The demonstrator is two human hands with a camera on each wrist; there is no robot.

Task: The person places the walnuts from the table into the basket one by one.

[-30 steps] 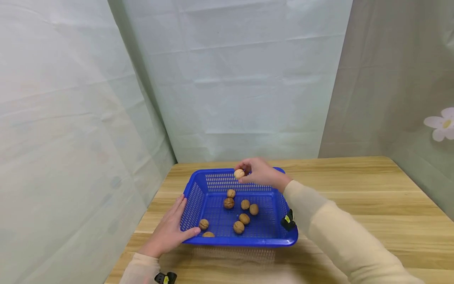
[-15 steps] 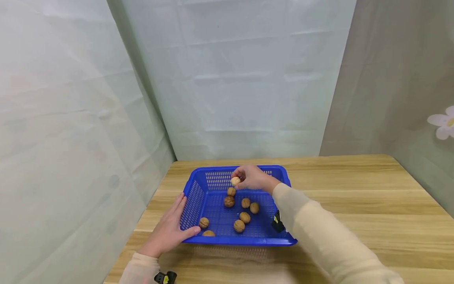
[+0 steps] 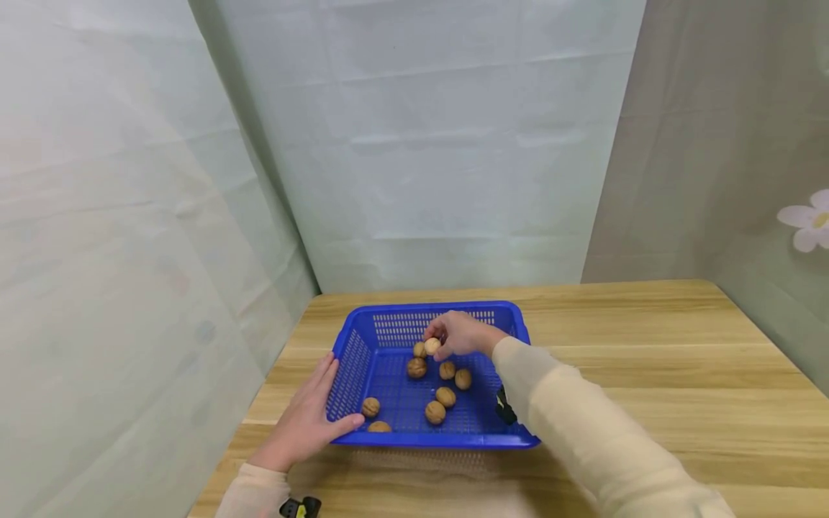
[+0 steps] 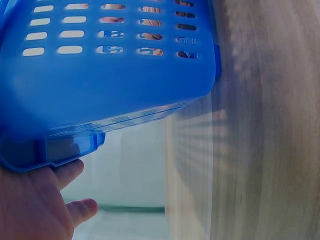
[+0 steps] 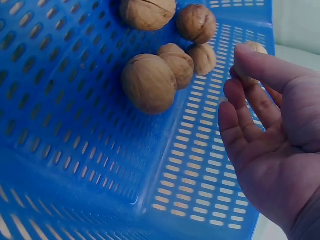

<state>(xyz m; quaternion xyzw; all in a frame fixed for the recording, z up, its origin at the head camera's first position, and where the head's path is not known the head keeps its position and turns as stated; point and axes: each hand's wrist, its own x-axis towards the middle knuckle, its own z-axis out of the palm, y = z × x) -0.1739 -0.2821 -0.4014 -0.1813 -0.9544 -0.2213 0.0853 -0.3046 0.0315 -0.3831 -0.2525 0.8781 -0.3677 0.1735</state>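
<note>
A blue plastic basket (image 3: 447,439) with slotted sides holds several brown walnuts. Inside it, near the back wall, my right hand (image 3: 461,334) pinches a pale walnut (image 3: 432,347) between thumb and fingers. In the right wrist view that walnut (image 5: 256,47) is partly covered by the thumb. Just left of it in the head view lies another walnut (image 3: 419,350), with a darker walnut (image 3: 417,368) in front. My left hand (image 3: 304,424) rests against the basket's front left corner, fingers straight along the left rim and thumb on the front rim. In the left wrist view its fingers (image 4: 70,172) touch the rim.
Two walnuts lie at the basket's front left, one of them (image 3: 370,407) wholly visible. Several more, including one walnut (image 3: 435,412), lie around the middle. The basket stands on a wooden table (image 3: 648,360). Pale cloth sheets (image 3: 453,144) hang behind and at the left.
My right hand has lowered the pale walnut from above the back rim down into the basket, beside the other walnuts. The left hand stays at the front left corner.
</note>
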